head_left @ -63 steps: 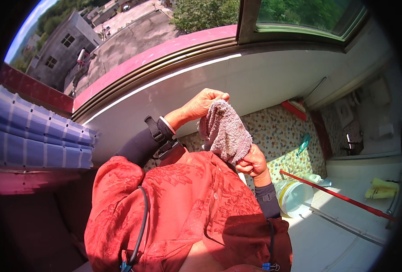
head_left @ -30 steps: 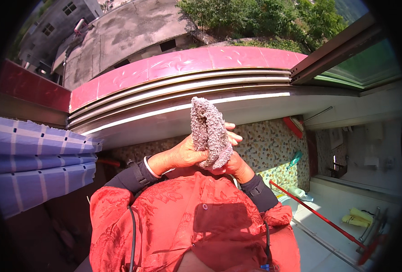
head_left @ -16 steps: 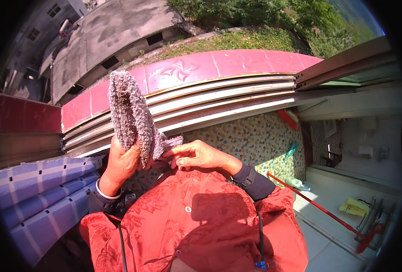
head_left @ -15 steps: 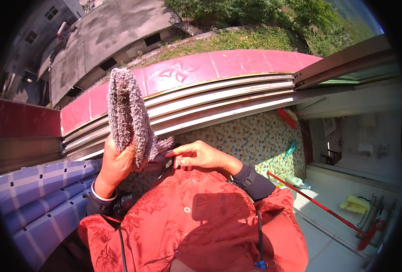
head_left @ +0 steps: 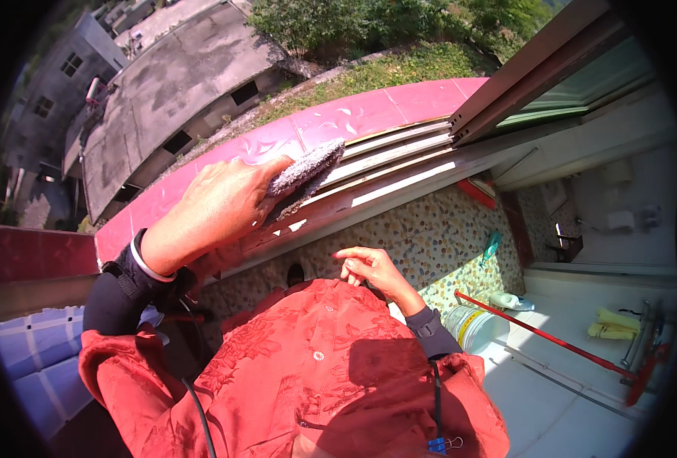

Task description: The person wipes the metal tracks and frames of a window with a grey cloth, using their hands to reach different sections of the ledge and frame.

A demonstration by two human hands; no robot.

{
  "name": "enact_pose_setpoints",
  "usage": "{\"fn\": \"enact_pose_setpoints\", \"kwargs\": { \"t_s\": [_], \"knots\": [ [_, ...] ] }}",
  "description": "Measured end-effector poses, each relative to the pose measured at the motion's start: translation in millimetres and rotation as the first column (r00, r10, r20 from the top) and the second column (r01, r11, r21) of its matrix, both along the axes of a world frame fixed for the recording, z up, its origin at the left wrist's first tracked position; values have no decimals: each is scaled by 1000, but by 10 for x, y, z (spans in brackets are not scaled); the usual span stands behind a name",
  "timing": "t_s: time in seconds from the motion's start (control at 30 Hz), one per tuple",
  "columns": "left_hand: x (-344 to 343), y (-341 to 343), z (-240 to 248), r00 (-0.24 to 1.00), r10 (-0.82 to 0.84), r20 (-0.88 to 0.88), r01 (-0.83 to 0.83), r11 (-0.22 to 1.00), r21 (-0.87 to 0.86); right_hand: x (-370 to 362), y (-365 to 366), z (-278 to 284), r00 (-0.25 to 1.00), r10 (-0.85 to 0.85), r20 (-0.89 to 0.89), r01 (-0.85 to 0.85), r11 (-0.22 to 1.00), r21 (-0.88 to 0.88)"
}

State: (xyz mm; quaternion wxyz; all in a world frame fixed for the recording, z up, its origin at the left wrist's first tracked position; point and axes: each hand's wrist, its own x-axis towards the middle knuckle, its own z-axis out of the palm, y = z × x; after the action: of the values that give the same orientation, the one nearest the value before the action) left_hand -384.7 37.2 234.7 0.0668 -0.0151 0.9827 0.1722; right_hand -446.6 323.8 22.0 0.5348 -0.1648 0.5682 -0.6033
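Note:
My left hand (head_left: 214, 208) presses a grey-pink fluffy cloth (head_left: 306, 169) flat onto the metal window track (head_left: 399, 164), beside the pink tiled sill (head_left: 369, 111). The cloth lies under my fingers and sticks out to the right of them. My right hand (head_left: 367, 267) hangs lower, in front of the pebble-patterned wall (head_left: 445, 237), fingers loosely spread and holding nothing. My red patterned shirt (head_left: 315, 374) fills the lower middle of the view.
A sliding window frame (head_left: 537, 69) stands open at upper right. Below right on the white floor are a red-handled mop (head_left: 552, 343), a white bucket (head_left: 468, 327), a plastic bottle (head_left: 506, 301) and yellow cloths (head_left: 612, 322). Blue tiles (head_left: 37, 359) lie lower left. Rooftops and greenery lie outside.
My left hand has carried the cloth from upright in the air down onto the window track. My right hand let go of the cloth and dropped lower.

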Motion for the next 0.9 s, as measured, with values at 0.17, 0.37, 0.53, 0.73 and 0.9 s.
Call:
{"fn": "enact_pose_setpoints", "kwargs": {
  "t_s": [0.17,0.37,0.53,0.73,0.9],
  "knots": [
    [-834,552,-144,989,-147,-20,144,985,-94,-438,453,-109,997,-65,-39,65,998,-8],
    [-1518,1036,-247,969,-246,1,236,929,-285,-850,1090,-192,970,-241,-35,241,971,-10],
    [-1756,1228,-113,956,-269,116,293,870,-396,-997,1453,-474,961,-276,13,276,961,-14],
    [-1865,1202,-21,951,-262,166,309,853,-420,-1170,1608,-625,958,-286,6,286,957,-54],
    [-1957,1146,14,933,-314,178,361,820,-444,-1289,1649,-619,960,-278,12,279,959,-45]
  ]
}}
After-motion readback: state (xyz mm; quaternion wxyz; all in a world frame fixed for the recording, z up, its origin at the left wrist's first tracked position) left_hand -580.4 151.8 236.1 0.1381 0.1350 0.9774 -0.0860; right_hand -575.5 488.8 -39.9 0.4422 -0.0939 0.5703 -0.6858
